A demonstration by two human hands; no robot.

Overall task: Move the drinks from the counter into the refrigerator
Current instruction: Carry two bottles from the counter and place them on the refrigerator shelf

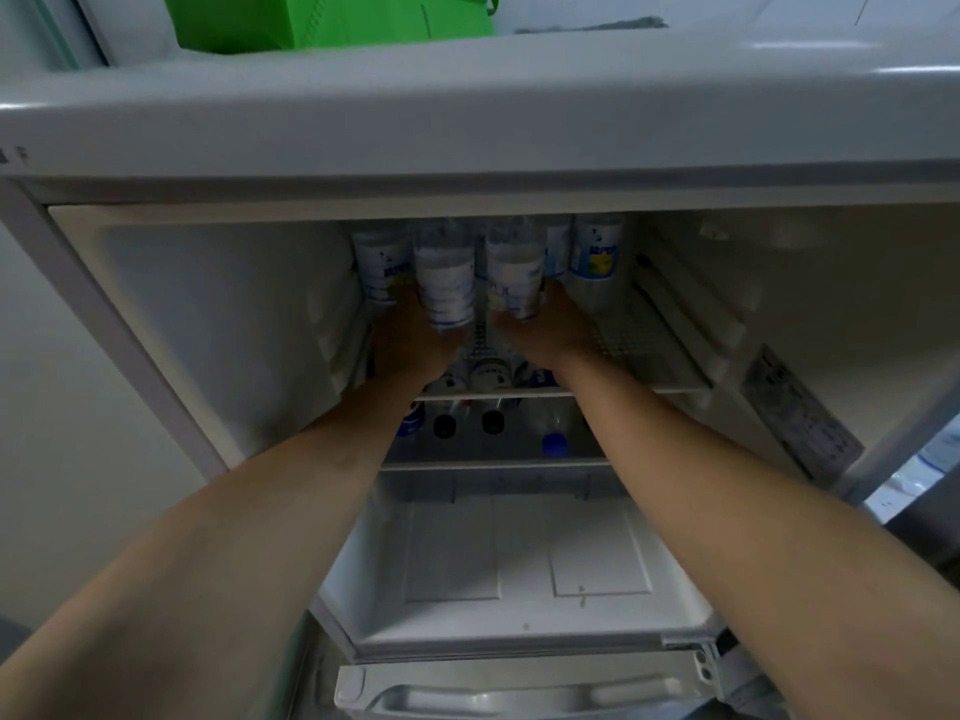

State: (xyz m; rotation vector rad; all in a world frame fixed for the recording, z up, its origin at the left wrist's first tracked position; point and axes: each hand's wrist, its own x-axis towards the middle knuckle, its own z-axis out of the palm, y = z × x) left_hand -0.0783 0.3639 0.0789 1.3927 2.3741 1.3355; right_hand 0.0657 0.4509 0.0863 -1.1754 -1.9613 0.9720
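Head view, open refrigerator [171,314]. Two clear drink bottles with white labels stand upright at centre frame on the upper wire shelf [649,345]. Left hand [415,340] grips the lower body of the left bottle [445,275], fingers curled round it from the left. Right hand [545,330] grips the right bottle [515,270] the same way from the right; fingertips hidden behind the bottles. Similar bottles [596,252] stand behind and beside the pair at the shelf's rear. Below centre, a second shelf carries more bottles, seen from above by their caps: two black caps [492,421] and one blue cap [554,444]. Upper left, a green bag [311,18] sits on the refrigerator's top.
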